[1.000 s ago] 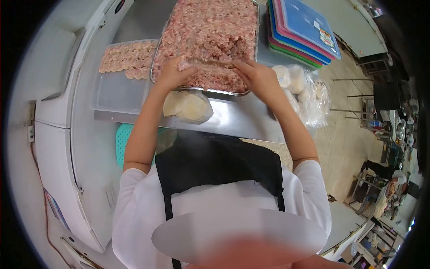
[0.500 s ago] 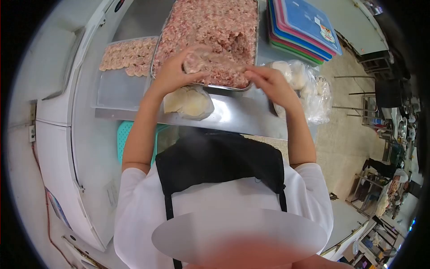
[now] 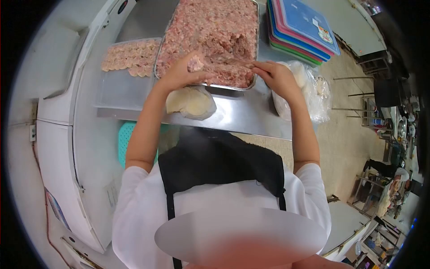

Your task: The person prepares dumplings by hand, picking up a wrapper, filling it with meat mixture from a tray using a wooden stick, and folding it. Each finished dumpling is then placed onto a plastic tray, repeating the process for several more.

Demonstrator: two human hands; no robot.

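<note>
My left hand [image 3: 182, 75] curls around a dumpling [image 3: 195, 63] topped with meat filling, at the near edge of the meat tray. My right hand [image 3: 275, 77] pinches the end of a thin spatula [image 3: 235, 60], which extends leftward over the filling and is partly blurred against it. A metal tray [image 3: 257, 40] holds a deep bed of pink minced meat [image 3: 206, 22], hollowed out near the right side. Below my left hand, a stack of round pale wrappers [image 3: 195, 103] lies in a plastic bag on the steel table.
A clear plastic sheet [image 3: 121, 92] at left carries rows of formed dumplings [image 3: 130, 56]. Coloured plastic lids [image 3: 304, 24] are stacked at back right. More bagged wrappers [image 3: 309, 92] sit by my right forearm. A turquoise basket [image 3: 125, 141] is below the table's left edge.
The spatula has drawn back to the right from my left hand, exposing the filling in the dumpling. My right hand has shifted slightly right.
</note>
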